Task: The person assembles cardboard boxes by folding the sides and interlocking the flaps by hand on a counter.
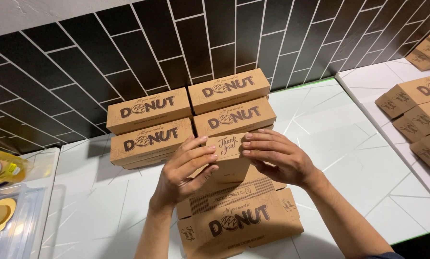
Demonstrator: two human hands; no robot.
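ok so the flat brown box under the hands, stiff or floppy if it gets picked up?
Probably a bit floppy: the brown box is thin card lying partly unfolded, and both the left hand and the right hand are bending its end flap. Likely light for its size, with nothing showing inside. Unlikely to roll; it lies flat on the white counter.

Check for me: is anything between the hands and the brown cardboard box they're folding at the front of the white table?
Nothing visible. The left hand and right hand already touch the box's raised end flap, one on each side. The unfolded box lies flat in front; the stacked finished boxes stand behind the flap, against the black tiled wall.
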